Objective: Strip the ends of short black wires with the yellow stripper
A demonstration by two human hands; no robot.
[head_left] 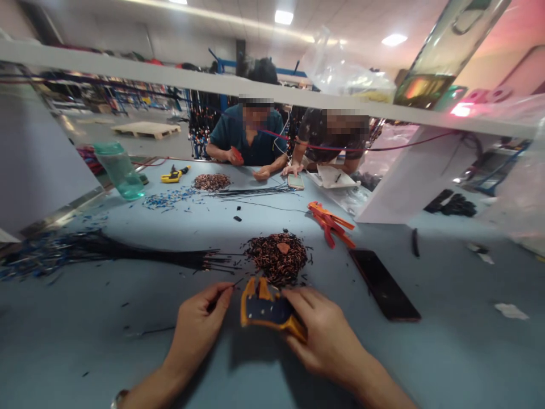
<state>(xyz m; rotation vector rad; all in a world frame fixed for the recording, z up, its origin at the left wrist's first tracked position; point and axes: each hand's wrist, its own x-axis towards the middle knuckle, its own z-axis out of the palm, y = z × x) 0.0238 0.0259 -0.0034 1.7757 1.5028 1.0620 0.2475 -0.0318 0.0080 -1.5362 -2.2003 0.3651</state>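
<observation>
My left hand (200, 318) is closed, thumb and forefinger pinching a thin black wire (237, 283) whose tip sticks out to the right. Wrapped round the handles of a yellow and dark-blue wire stripper (266, 309) is my right hand (321, 329). The tool's jaws stand a short way right of the wire tip, apart from it. Just beyond them is a pile of short black and copper-coloured wire scraps (279, 258). A bundle of long black wires (149, 253) stretches across the table to the left, its far-left ends mixed with blue pieces.
A black phone (385, 284) and red-orange pliers (330, 222) lie right of the pile. A green bottle (120, 173) stands back left, near another yellow tool (175, 174). Two people sit opposite, one holding a red tool (237, 155). A white shelf beam (204, 82) crosses above.
</observation>
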